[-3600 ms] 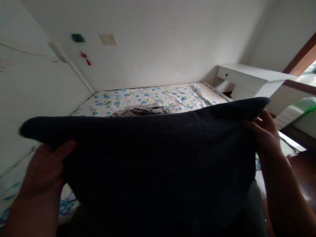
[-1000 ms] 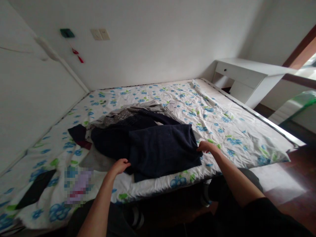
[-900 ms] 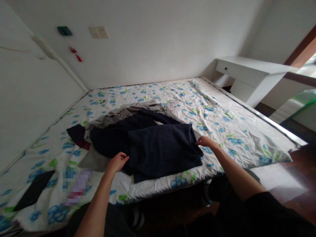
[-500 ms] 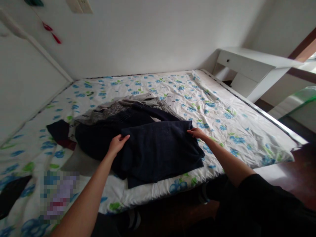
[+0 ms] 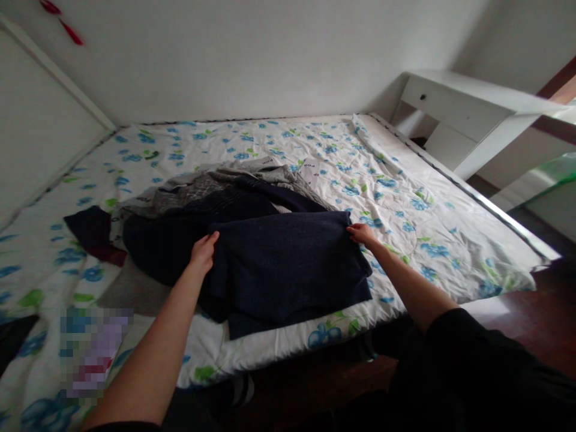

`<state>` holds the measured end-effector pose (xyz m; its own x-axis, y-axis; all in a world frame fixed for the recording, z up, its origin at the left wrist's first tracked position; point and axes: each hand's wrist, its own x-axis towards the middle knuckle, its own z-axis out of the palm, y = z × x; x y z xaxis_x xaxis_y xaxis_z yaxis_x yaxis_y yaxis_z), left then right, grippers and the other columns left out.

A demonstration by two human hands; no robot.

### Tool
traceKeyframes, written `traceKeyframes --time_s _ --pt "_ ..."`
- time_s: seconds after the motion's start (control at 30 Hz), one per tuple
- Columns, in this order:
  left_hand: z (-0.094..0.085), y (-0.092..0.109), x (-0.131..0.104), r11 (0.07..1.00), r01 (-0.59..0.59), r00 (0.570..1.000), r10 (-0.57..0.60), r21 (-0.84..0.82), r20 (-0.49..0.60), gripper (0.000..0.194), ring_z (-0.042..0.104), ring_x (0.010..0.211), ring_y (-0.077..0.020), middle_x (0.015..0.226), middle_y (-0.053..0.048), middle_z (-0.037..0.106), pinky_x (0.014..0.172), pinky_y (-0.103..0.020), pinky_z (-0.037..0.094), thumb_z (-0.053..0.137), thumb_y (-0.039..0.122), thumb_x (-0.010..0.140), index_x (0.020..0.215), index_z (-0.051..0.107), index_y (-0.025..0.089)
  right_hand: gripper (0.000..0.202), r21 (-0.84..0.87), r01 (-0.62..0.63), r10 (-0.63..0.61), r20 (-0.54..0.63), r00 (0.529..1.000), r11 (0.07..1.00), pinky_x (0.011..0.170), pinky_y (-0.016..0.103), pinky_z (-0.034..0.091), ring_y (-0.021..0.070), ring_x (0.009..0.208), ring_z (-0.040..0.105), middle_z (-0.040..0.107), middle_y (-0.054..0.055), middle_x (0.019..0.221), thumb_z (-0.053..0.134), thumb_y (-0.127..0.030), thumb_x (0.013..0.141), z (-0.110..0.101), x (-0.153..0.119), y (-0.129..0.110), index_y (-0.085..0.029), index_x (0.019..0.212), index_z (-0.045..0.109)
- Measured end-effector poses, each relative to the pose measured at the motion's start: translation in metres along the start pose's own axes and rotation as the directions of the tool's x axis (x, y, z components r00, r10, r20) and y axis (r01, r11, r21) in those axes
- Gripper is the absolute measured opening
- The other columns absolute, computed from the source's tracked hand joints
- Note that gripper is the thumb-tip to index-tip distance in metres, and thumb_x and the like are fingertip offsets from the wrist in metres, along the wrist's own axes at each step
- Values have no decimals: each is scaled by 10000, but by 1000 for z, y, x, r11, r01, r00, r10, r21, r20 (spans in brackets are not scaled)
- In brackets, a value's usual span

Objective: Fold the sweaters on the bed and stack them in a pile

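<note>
A dark navy garment (image 5: 292, 270), its exact kind unclear, lies folded into a rough rectangle near the front edge of the bed. Its upper left corner is pinched by my left hand (image 5: 204, 252), fingers closed on the cloth. On the opposite side my right hand (image 5: 361, 234) grips the upper right corner between thumb and fingers. Behind and to the left of it spreads a heap of clothes: dark cloth (image 5: 153, 246) in front, grey patterned fabric (image 5: 193, 193) farther back. A dark sock-like piece with a maroon end (image 5: 92, 231) lies left of the heap.
The bed has a white sheet with blue flowers (image 5: 432, 249). A white desk with a drawer (image 5: 459, 114) stands beyond its right side. Walls border the back and left. Near my left forearm lies a blurred-out lilac item (image 5: 96, 354); a black item (image 5: 15, 339) is farther left.
My left hand has shifted a little left along the garment's upper edge. The right hand keeps its corner, and the camera view has tilted slightly downward.
</note>
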<state>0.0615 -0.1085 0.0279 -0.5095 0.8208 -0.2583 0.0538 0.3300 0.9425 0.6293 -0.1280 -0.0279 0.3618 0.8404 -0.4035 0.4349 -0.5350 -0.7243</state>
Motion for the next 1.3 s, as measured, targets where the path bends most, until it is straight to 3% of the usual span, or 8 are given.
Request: traceKeyframes --time_s 0.17,0.3,0.57,0.73,0.83,0.93,1.03,1.3 --pt "-9 -2 -18 817 -207 977 201 538 70 439 782 1159 -351 1216 -169 831 1021 -417 609 855 442 860 1188 774 161 282 -396 162 -182 -11 983 904 814 222 547 203 997 799 855 78 1069 793 -444 1030 -9 -8 -3 -207 1161 872" --pt "-22 -2 -37 647 -228 973 123 728 195 507 774 1236 -447 1178 -211 849 966 -420 615 892 546 800 1112 815 154 380 -527 221 -190 113 975 821 754 238 507 219 918 779 827 80 901 781 -568 1021 -12 -15 0 -202 1051 878" --pt "-38 -10 -49 771 -158 986 87 618 143 475 823 1067 -373 1104 -178 873 888 -379 632 719 565 922 1109 851 148 382 -536 159 -167 34 985 829 719 244 477 203 859 761 811 72 860 707 -533 1061 -22 -14 9 -198 1003 882" --pt "-39 -7 -59 824 -176 982 114 538 148 453 813 1134 -385 1136 -176 872 913 -377 643 925 508 741 1037 837 177 331 -548 176 -145 99 984 818 759 245 518 215 864 774 781 66 787 773 -508 1028 -27 -23 9 -196 959 859" --pt "-47 -7 -76 881 -92 979 -5 465 203 504 821 1071 -383 1069 -179 873 831 -375 652 1014 493 631 965 822 168 420 -515 155 -50 212 976 843 700 258 546 215 772 746 732 74 722 904 -562 923 -32 -36 11 -173 822 782" --pt "-56 -13 -99 908 80 902 -242 411 358 611 825 929 -334 1023 -164 875 744 -372 661 1085 474 516 962 819 153 521 -493 47 181 405 896 869 604 274 572 193 649 700 694 53 677 1062 -552 715 -36 -52 17 -158 806 733" --pt "-61 -18 -121 889 189 850 -361 417 384 667 791 754 -267 910 -148 857 697 -367 664 1133 376 403 923 793 134 578 -507 30 232 446 865 861 576 259 593 155 591 671 655 -2 630 1133 -468 565 -39 -68 21 -154 809 715" --pt "-87 -5 -145 901 244 809 -393 359 437 614 793 735 -259 879 -175 850 683 -340 644 1148 447 362 729 741 170 554 -419 -23 278 558 782 907 582 204 554 118 613 671 741 34 725 1075 -524 685 -59 -97 23 -154 832 691"
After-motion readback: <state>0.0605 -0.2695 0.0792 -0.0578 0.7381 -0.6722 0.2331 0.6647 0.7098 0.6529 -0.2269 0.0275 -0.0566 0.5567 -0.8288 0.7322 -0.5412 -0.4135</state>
